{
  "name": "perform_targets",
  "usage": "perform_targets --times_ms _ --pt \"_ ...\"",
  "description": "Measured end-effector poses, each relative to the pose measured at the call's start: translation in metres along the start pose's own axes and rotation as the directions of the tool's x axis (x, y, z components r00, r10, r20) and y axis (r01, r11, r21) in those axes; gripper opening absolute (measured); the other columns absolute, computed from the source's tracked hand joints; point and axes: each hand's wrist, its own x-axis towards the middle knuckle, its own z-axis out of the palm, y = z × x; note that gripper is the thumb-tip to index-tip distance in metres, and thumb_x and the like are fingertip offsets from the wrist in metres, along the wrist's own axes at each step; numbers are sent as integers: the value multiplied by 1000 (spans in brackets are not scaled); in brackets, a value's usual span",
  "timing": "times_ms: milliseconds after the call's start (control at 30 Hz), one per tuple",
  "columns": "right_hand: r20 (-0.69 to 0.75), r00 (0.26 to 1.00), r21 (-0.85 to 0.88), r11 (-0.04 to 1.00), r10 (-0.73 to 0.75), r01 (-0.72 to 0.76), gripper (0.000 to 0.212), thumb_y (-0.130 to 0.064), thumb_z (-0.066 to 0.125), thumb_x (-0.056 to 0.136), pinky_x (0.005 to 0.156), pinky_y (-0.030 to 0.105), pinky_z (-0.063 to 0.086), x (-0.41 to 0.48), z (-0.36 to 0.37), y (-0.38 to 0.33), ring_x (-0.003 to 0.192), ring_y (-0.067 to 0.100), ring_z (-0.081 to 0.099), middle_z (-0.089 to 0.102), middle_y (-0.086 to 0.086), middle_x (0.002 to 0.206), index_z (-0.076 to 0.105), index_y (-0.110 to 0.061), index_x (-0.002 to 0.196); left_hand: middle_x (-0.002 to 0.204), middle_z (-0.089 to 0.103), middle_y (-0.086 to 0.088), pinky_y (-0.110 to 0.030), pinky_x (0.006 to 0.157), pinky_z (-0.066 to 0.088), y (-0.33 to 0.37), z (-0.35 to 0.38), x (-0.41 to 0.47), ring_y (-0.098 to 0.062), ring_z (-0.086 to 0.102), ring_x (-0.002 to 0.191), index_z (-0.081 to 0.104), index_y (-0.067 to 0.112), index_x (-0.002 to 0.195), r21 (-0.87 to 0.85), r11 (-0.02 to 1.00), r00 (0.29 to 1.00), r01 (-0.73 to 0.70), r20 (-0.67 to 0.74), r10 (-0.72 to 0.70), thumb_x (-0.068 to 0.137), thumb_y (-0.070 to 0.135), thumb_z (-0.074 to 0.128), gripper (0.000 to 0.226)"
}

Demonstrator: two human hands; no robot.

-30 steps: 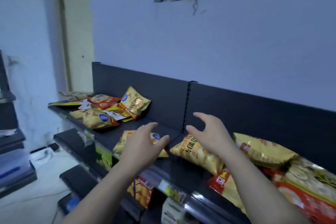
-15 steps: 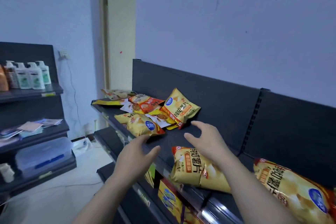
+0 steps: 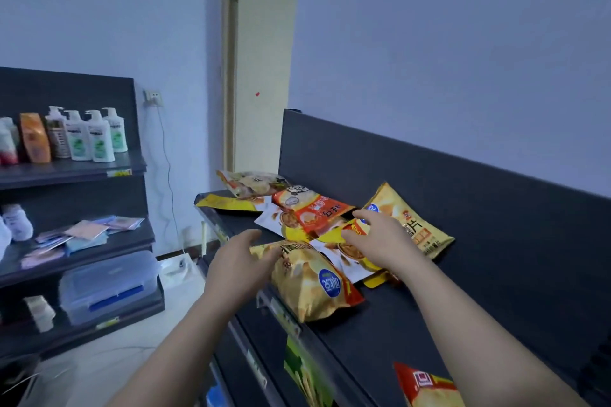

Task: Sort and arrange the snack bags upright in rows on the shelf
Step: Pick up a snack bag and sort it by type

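A heap of snack bags lies flat at the left end of the dark shelf. Nearest is a puffy yellow bag with a blue round label. My left hand reaches to its left top corner, fingers relaxed and touching its edge. My right hand hovers over a flat white and yellow bag, fingers spread. A yellow chip bag leans on the back panel. A red and orange bag and a pale bag lie behind.
Another red and yellow bag shows at the bottom edge. Lower shelves hold more bags. A second rack on the left carries shampoo bottles, packets and a plastic box. A doorway stands behind.
The view has swung left along the shelf. Both hands have moved from open air to the heap of bags at the left end.
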Motion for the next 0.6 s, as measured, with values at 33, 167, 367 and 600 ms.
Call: perform_targets --times_ms 33,167,367,600 --pt "1 1000 2 1000 -7 7 58 -45 58 92 99 35 45 13 5 -6 129 20 48 49 -3 145 44 -24 144 141 55 2 -35 98 44 -8 -2 15 -20 51 128 53 19 138 -6 1000 1000 4 -12 -4 89 46 64 58" --pt "-17 1000 -20 1000 -18 18 58 -48 59 91 104 40 43 66 30 -31 131 22 47 52 -2 143 48 -21 142 146 50 -2 -37 100 42 -40 -6 81 -22 47 133 45 16 144 -53 999 1000 9 -18 -10 91 42 62 62" --pt "-28 997 -4 998 70 -70 55 -42 59 92 105 35 41 144 86 -72 131 23 46 51 0 144 47 -22 142 139 54 -6 -33 86 41 -94 -12 201 -25 51 125 47 15 137 -148 986 996 74 55 -67 91 40 64 56" --pt "-12 986 86 983 166 -164 48 -30 58 94 92 30 44 222 134 -124 118 24 58 58 8 134 50 -16 139 110 56 4 -33 85 46 -143 -13 326 -31 60 113 53 10 126 -150 981 978 123 184 -94 89 39 68 49"
